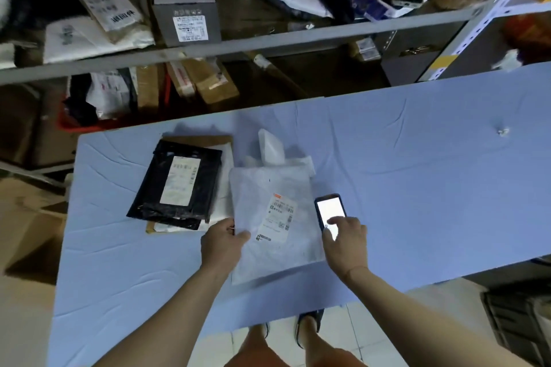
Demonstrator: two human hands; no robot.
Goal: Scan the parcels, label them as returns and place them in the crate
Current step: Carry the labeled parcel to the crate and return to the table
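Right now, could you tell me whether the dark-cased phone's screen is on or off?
On: the dark-cased phone shows a bright white screen, held in the right hand.

We've got the parcel (268,217) flat on the table (417,188), our left hand (222,243) on its left edge. The phone (329,211) sits just right of it under our right hand (346,243). Left of that there's a parcel stack (182,185), shelves (238,45) behind the table.

Matt, creased blue cloth over the surface (417,188). Glossy, crinkled black plastic mailer bag (182,185) at nine o'clock of the matt white plastic parcel (268,217) with paper label (278,217).
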